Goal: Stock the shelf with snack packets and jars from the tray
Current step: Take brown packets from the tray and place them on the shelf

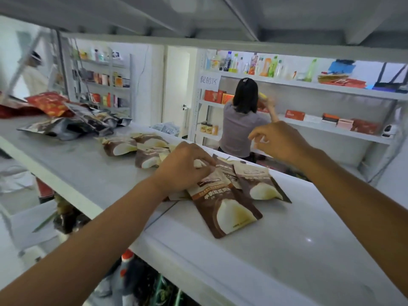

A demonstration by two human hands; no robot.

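Observation:
Several brown-and-cream snack packets lie flat on the white shelf (276, 250). The nearest packet (225, 208) points toward the shelf's front edge, and a second packet (260, 184) lies just right of it. My left hand (183, 166) is on the top edge of the nearest packet, its fingers curled and pinching it. My right hand (280, 140) hovers above the shelf's back edge with loosely curled fingers and holds nothing. More of the same packets (132, 146) lie further left. The tray is out of view.
Dark and red packets (72, 120) are heaped at the shelf's far left. A lower shelf with bottles (128, 268) shows below the front edge. Across the aisle a person (242, 122) stocks another shelf unit. The shelf above hangs close overhead.

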